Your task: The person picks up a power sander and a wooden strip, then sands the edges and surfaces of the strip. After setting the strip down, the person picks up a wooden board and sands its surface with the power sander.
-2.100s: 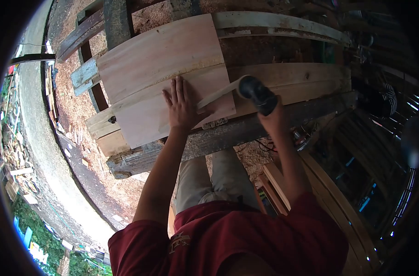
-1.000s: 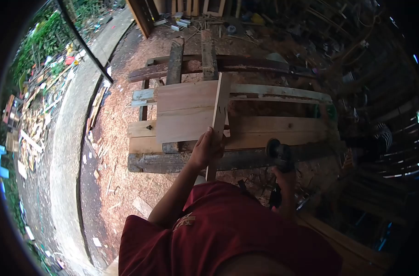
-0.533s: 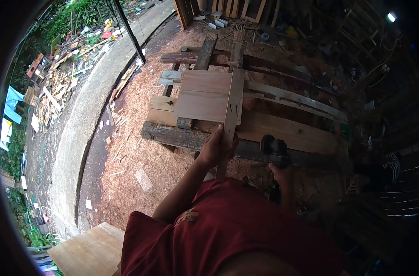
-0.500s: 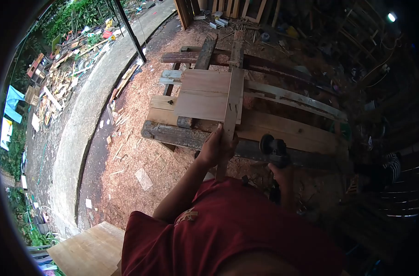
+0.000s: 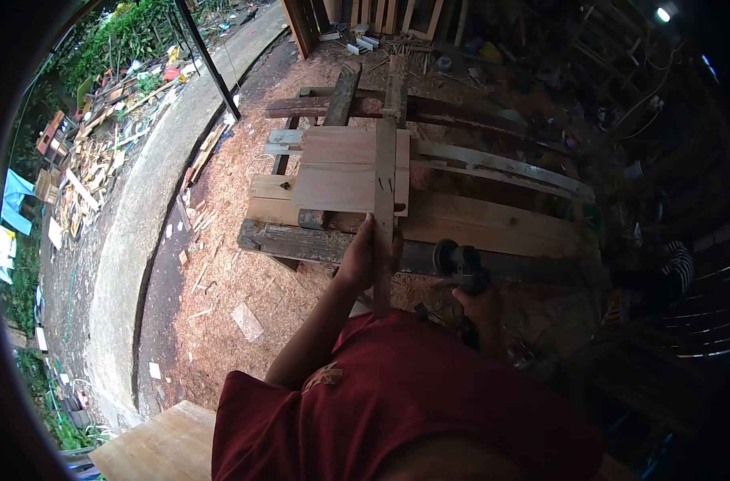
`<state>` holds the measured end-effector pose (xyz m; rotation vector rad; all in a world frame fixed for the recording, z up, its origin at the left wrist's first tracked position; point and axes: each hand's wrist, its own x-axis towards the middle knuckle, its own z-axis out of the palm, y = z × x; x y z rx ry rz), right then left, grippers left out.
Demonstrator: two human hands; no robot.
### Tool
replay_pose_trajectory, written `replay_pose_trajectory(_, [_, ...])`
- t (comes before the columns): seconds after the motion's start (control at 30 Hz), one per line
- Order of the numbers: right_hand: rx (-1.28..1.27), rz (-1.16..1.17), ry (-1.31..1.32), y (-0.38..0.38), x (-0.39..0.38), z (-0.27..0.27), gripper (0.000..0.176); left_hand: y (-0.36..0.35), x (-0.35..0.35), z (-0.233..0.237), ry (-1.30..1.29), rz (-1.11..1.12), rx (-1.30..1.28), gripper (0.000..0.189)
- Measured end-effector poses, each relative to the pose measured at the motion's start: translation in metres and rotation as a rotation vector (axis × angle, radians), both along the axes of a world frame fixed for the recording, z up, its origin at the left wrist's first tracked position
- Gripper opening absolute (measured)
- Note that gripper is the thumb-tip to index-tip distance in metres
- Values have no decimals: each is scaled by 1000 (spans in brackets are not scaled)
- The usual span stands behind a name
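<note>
My left hand (image 5: 363, 258) is closed round the lower part of a long narrow wooden strip (image 5: 385, 172). The strip's far part overlaps a flat wooden panel (image 5: 337, 172), and its near end points at my red shirt. A little of the panel shows on the strip's right side. In my right hand (image 5: 481, 311) is a dark angle grinder (image 5: 465, 268), its disc facing left, near the edge of a thick weathered beam (image 5: 325, 244). The right fingers are partly lost in shadow.
Long boards (image 5: 477, 220) and beams form a rough bench under the panel. Wood shavings (image 5: 212, 297) cover the ground around it. A concrete kerb (image 5: 132, 232) and a scrap wood heap (image 5: 80, 188) lie left. Another plywood sheet (image 5: 160, 445) is at lower left. Someone's striped sleeve (image 5: 681, 268) shows at right.
The view has shifted slightly, so the scene sits further left. The wooden strip has moved left across the panel, uncovering some of its right side. Both hands keep their hold.
</note>
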<state>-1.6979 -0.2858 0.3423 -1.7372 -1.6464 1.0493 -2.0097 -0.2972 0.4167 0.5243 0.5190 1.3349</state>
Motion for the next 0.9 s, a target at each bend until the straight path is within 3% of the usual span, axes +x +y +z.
replay_pose_trajectory(0.1, [10,-29,-5,5,-8,1,61,14,-8,1,92,23,93,54])
replay_pose_trajectory(0.2, [21,-61,-15,12,-18,4,62,35,-7,16,93,209,-8,49])
replay_pose_trajectory(0.3, [67,-100,-11,22,-22,-26,56,73,-43,-35,12,164,17,50])
replay_pose_trajectory(0.33, [44,-99,-8,27,-25,-30,55,80,-44,-23,79,275,-88,54])
replay_pose_trajectory(0.47, [24,-125,-40,42,-46,-36,53,116,-81,-40,22,227,-152,64])
replay_pose_trajectory(0.57, [52,-154,26,54,-70,-35,55,142,-106,-50,10,164,-229,62])
replay_pose_trajectory(0.77, [-98,-263,-5,76,-115,-23,61,185,-144,-72,-179,-47,-141,52])
replay_pose_trajectory(0.9, [-128,-369,-50,82,-145,-6,63,214,-156,-87,-181,-81,-274,66])
